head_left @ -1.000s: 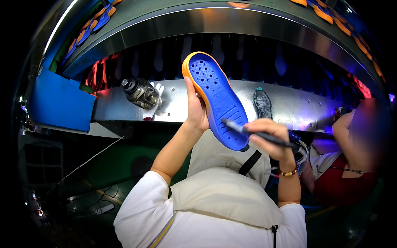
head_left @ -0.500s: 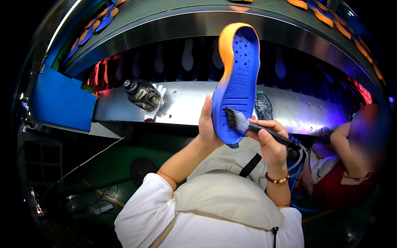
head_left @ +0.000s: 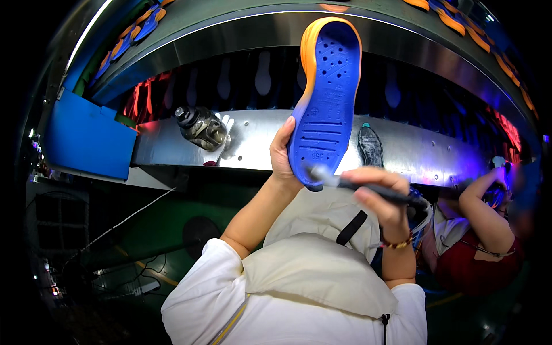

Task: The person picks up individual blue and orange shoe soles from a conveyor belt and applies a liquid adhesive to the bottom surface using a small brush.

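A blue shoe sole [head_left: 328,109] with an orange rim along its far left side is held up in front of me, its hollow face with holes and ridges toward me. My left hand [head_left: 282,152] grips its near end from the left, thumb along the edge; the other fingers are hidden behind it. My right hand [head_left: 382,195], smeared by motion, is closed around the black handle of a brush [head_left: 326,176]. The brush's blurred head lies over the sole's near end; I cannot tell whether it touches.
Beyond my hands runs a metal ledge [head_left: 259,149] carrying a dark bottle [head_left: 201,129] and a small dark sole [head_left: 370,145]. Behind it, a curved belt [head_left: 247,20] bears several orange and blue soles. A blue panel [head_left: 86,135] stands left; another person's arm [head_left: 486,210] is at right.
The sole has moved slightly away and left and now faces me more squarely. My right hand has shifted right a little, and the brush head has moved closer to the sole's near end.
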`<state>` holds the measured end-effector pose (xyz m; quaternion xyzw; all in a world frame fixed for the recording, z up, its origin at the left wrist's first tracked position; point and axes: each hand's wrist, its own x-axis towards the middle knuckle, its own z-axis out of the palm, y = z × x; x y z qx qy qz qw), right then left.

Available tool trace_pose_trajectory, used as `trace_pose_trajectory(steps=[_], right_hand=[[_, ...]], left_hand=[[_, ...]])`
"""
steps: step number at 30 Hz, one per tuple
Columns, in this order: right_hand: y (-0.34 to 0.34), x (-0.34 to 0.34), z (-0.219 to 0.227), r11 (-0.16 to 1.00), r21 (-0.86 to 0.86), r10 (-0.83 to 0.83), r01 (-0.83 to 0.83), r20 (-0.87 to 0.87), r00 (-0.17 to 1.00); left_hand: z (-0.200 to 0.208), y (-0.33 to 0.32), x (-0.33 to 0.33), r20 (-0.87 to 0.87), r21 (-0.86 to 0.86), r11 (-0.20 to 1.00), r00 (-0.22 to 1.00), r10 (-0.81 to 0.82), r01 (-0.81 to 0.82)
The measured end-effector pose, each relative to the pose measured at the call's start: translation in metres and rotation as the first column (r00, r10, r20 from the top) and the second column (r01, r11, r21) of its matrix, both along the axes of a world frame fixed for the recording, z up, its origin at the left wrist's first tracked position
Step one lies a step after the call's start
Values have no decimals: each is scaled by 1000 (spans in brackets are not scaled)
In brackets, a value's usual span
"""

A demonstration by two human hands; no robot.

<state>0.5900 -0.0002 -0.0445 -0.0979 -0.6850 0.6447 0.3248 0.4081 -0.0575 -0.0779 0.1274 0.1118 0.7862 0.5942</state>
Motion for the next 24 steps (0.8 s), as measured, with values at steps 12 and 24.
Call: trace_pose_trajectory(steps=[12,24], right_hand=[[-7,-2,15,895,420,101,-152,140,985],[-3,10,20,833,325,392,-448,226,892]], left_hand=[[7,0,-10,-72,54,992,992,-107,111],[8,-3,-16,-52,-129,889,892,-448,439]])
